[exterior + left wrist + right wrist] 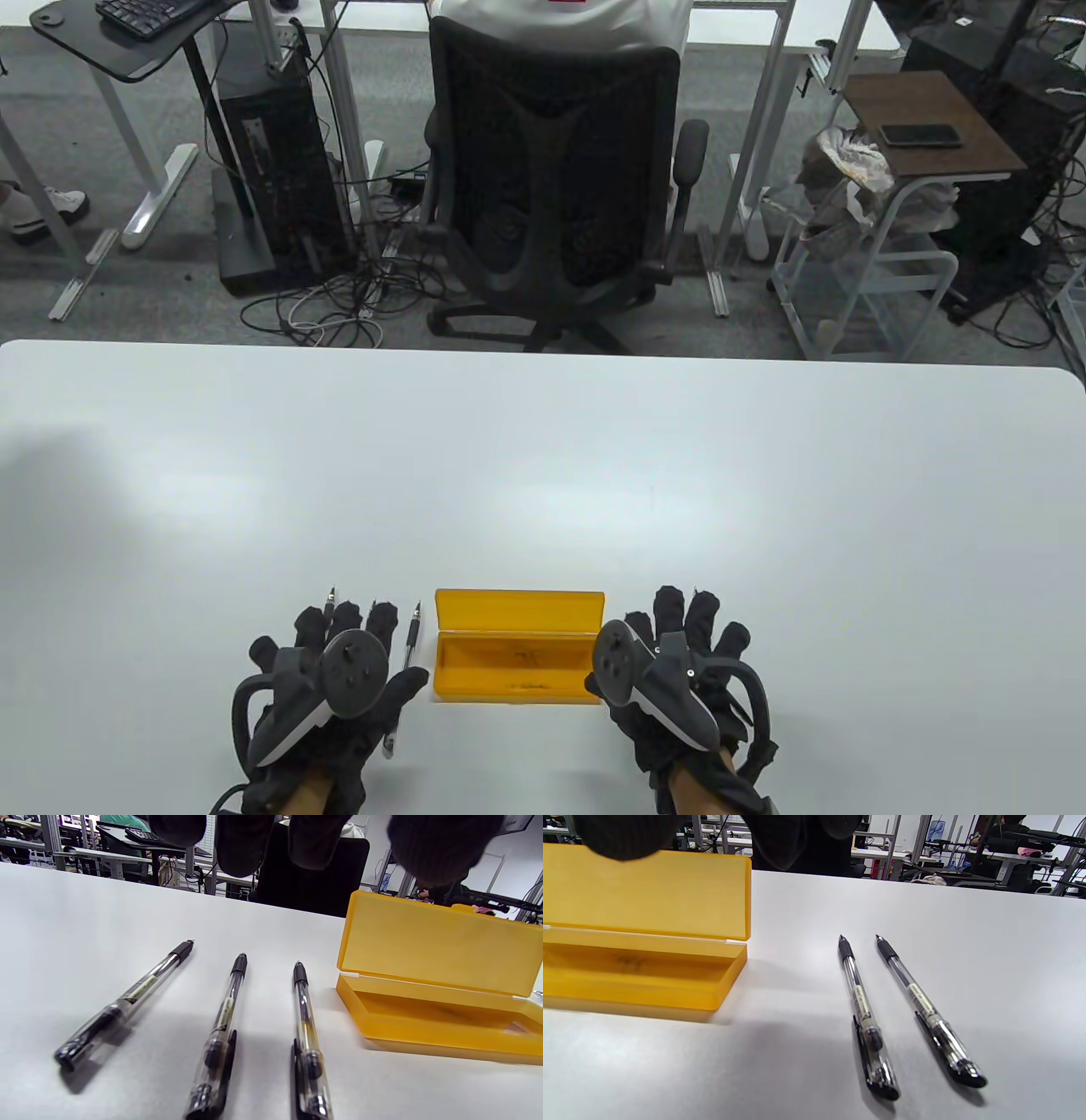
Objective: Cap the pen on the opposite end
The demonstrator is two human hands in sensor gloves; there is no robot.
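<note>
Three clear pens with black grips lie side by side under my left hand (pixel 344 632): a left pen (pixel 123 1003), a middle pen (pixel 222 1027) and a right pen (pixel 305 1027). Their bare tips point away from me. Clipped caps sit on the near ends of the middle and right pens. Two more pens (pixel 863 1005) (pixel 920 1001) lie under my right hand (pixel 687 620), tips away, caps on their near ends. Both hands hover palm down with fingers spread and hold nothing. In the table view one pen (pixel 411 637) shows beside my left hand.
An open yellow pencil case (pixel 517 679) lies between my hands with its lid (pixel 441 938) raised at the far side; it also shows in the right wrist view (pixel 645 976). An office chair (pixel 551 187) stands beyond the table's far edge.
</note>
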